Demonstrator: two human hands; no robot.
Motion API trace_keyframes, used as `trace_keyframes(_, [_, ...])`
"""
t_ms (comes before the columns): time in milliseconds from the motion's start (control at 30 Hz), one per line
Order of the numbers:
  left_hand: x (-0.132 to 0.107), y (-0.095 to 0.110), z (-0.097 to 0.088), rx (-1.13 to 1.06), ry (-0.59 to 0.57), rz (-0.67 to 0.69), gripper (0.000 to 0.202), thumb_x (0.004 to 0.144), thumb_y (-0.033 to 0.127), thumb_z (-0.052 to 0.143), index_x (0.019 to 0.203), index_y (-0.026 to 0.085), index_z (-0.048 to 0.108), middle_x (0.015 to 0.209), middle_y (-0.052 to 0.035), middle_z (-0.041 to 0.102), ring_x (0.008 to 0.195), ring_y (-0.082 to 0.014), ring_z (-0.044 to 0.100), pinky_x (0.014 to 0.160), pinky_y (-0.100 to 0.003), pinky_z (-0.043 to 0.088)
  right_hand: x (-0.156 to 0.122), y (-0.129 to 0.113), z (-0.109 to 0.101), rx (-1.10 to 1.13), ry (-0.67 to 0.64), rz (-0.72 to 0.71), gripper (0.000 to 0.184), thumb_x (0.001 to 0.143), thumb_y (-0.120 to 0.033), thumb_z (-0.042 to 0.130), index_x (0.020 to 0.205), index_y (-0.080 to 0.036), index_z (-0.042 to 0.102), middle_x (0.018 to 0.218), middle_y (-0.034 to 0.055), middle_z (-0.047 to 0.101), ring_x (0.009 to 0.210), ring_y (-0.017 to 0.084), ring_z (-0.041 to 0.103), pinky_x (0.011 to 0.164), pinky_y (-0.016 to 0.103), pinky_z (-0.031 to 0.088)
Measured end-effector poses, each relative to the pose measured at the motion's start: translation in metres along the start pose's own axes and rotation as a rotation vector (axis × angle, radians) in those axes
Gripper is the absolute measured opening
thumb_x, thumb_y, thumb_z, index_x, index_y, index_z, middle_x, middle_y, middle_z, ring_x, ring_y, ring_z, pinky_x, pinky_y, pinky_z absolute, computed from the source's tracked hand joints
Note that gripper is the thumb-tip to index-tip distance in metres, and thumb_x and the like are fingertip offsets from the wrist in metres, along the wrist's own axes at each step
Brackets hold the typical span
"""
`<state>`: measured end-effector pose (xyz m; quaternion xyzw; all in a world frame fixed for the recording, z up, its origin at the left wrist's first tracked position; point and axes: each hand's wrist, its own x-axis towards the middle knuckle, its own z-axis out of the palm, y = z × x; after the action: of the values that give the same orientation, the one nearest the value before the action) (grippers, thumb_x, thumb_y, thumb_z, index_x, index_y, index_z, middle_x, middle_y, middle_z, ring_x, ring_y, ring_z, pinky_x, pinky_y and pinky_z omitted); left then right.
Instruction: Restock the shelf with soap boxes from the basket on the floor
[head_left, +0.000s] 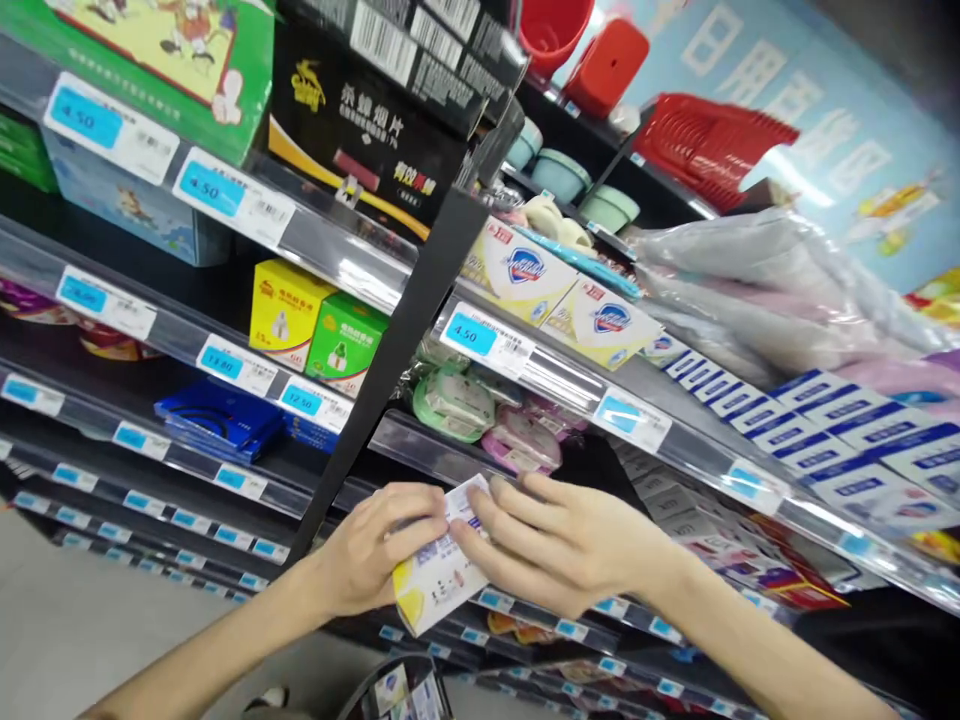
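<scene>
Between my two hands is a white and yellow soap box [442, 590], tilted, with small print on its face. My left hand [382, 548] grips its left edge with bent fingers. On the other side, my right hand [551, 545] has its fingers laid over the upper right part of the box, hiding some of it. Just above, on the shelf edge, stand similar soap boxes [525, 270] in white and yellow. Behind my hands, a green soap dish [454, 402] and a pink soap dish [521, 438] lie on the shelf below.
Below my hands is a dark basket [365, 683] with boxes inside. A black upright post [397, 350] divides the shelves. Blue and white boxes [825, 430] fill the right side. Yellow [289, 315] and green [346, 345] boxes stand left. Red baskets [712, 145] sit higher up.
</scene>
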<state>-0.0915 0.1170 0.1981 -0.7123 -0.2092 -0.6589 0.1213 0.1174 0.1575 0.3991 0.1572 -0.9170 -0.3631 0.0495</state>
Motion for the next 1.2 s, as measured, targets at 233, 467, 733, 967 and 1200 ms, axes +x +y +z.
trace_keyframes(233, [0.092,-0.018,-0.028,0.408,0.098,0.108,0.07,0.097,0.006,0.073,0.162,0.013,0.049,0.123,-0.0135,0.077,0.121,-0.0265,0.071,0.109,-0.041,0.063,-0.029,0.07,-0.068,-0.11,0.167,0.432,0.066,0.106,-0.017,0.062,0.17,-0.022,0.044,0.124,0.0145,0.078,0.1,0.026,0.076,0.08,0.038,0.065])
trace_keyframes(467, [0.147,-0.031,-0.032,0.666,-0.096,0.071,0.06,0.103,0.017,0.071,0.16,0.014,0.052,0.158,-0.0211,0.064,0.141,-0.0361,0.061,0.117,-0.053,0.055,-0.032,0.115,-0.069,0.004,0.133,0.842,0.053,0.108,-0.039,0.062,0.161,-0.03,0.059,0.135,0.011,0.078,0.11,0.035,0.078,0.087,0.053,0.068])
trace_keyframes(733, [0.163,-0.043,-0.026,0.835,-0.198,0.057,0.063,0.1,-0.003,0.052,0.16,0.012,0.053,0.157,-0.02,0.064,0.138,-0.0341,0.06,0.108,-0.048,0.051,-0.007,0.132,-0.069,0.217,0.008,0.866,0.049,0.109,-0.05,0.058,0.147,-0.023,0.072,0.128,0.0097,0.082,0.096,0.028,0.078,0.074,0.038,0.065])
trace_keyframes(967, [0.158,-0.053,-0.02,0.849,-0.07,0.125,0.045,0.105,-0.003,0.049,0.144,0.013,0.064,0.148,-0.0188,0.072,0.132,-0.0315,0.063,0.1,-0.044,0.048,0.002,0.14,-0.076,0.079,-0.08,0.822,0.046,0.109,-0.048,0.055,0.144,-0.023,0.073,0.1,0.0096,0.08,0.084,0.027,0.07,0.082,0.042,0.059])
trace_keyframes(1200, [0.154,-0.052,-0.02,0.854,-0.009,0.191,0.034,0.106,0.001,0.055,0.136,0.011,0.067,0.147,-0.0198,0.072,0.132,-0.0311,0.066,0.1,-0.042,0.051,0.008,0.136,-0.066,0.073,-0.073,0.816,0.045,0.109,-0.047,0.057,0.144,-0.024,0.072,0.101,0.0101,0.069,0.09,0.027,0.068,0.087,0.046,0.06])
